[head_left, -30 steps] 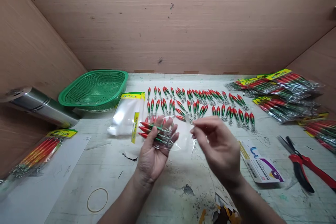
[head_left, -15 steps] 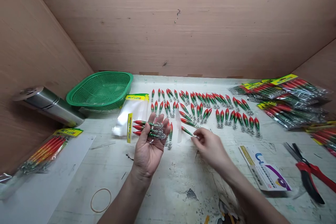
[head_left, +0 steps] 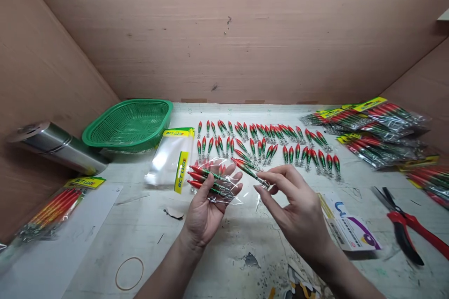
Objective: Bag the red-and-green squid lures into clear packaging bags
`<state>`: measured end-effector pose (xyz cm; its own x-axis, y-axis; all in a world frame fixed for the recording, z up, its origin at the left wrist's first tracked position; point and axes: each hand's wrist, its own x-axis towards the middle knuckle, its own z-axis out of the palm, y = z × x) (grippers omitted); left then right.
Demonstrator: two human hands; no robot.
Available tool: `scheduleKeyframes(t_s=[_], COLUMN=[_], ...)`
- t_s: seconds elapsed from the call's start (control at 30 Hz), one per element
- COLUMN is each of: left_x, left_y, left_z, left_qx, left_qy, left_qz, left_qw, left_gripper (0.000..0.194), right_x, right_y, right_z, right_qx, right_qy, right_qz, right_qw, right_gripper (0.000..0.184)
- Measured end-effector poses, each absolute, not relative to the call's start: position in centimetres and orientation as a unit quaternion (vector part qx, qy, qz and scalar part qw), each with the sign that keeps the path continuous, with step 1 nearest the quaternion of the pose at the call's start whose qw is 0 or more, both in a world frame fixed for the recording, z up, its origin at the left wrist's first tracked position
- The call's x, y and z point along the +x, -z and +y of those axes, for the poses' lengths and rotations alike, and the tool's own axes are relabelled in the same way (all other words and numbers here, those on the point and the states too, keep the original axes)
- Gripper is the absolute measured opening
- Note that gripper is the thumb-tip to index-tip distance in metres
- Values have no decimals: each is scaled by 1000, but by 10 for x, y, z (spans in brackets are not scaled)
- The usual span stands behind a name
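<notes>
My left hand [head_left: 206, 212] is closed on a clear plastic bag with a yellow header [head_left: 181, 172]. Inside that bag lie several red-and-green fishing lures [head_left: 205, 179], held down by my thumb. Between the fingertips of my right hand [head_left: 293, 205] is a single fishing lure [head_left: 249, 170], pinched at its hook end. Its red tip points left, close to the open side of the bag. Behind both hands, loose lures [head_left: 259, 147] of the same kind are laid out in rows on the table.
Empty header bags [head_left: 171, 156] are stacked beside a green basket [head_left: 128, 124]. A steel flask [head_left: 58, 147] and a bag of orange lures [head_left: 58, 208] are at left. At right are filled lure bags [head_left: 379, 126], a printed card [head_left: 351, 224] and red-handled pliers [head_left: 403, 224]. A rubber band [head_left: 129, 273] lies in front.
My right hand let go of the bag's edge, reached to the table and picked up one lure, bringing it beside the bag. My left hand has kept hold of the bag.
</notes>
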<state>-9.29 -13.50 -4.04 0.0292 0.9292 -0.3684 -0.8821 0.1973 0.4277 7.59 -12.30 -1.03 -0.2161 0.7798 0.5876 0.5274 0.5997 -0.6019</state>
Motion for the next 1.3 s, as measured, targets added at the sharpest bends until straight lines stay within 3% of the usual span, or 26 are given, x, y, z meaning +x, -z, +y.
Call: scheduleKeyframes(t_s=[0.1,0.37,0.67,0.9,1.3], left_x=[-93,-97,-85,-84,-84], left_y=[40,42,45,44,44], left_z=[-136,-134,-143,-143,-144], left_qx=[38,22,34,45,74], left_qy=[-640,-650,-614,-628,-621], left_qz=[301,269,259,254,254], left_qw=[706,711,745,735,738], left_gripper=[43,41,45,49,58], right_x=[78,101,64,57,62], right_y=[5,0,15,27,26], right_z=[-129,-150,-130,-131,-133], right_qx=[-449,-477,-442,-405,-418], right_qy=[-115,-255,-186,-107,-173], right_qz=[-743,-694,-715,-742,-723], right_qw=[484,476,508,524,522], right_gripper=[20,20,30,18,18])
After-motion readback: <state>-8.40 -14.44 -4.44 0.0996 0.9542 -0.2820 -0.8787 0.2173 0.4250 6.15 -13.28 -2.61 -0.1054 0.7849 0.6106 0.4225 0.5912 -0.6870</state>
